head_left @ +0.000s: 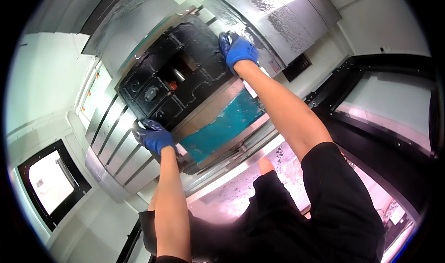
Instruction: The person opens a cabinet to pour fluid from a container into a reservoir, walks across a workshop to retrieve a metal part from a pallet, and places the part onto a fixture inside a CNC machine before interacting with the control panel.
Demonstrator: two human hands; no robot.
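A large black metal casting [194, 94] with ribs and a rectangular opening lies tilted across the machine. A shiny coiled or threaded metal rod [178, 74] and a small red piece [173, 85] show inside the opening. My left hand [153, 135], in a blue and dark glove, is closed at its lower left corner. At the upper right end, my gloved right hand [238, 50] is closed round the edge. Both sets of fingertips are partly hidden. Just below the casting is a metal part with worn teal paint [222, 128].
A slotted metal machine table [116, 142] reaches out at the left. Wet grey metal covers [287, 22] stand at the upper right. A black-framed door [389, 110] is at right, and a small window [51, 184] sits in the white wall at left.
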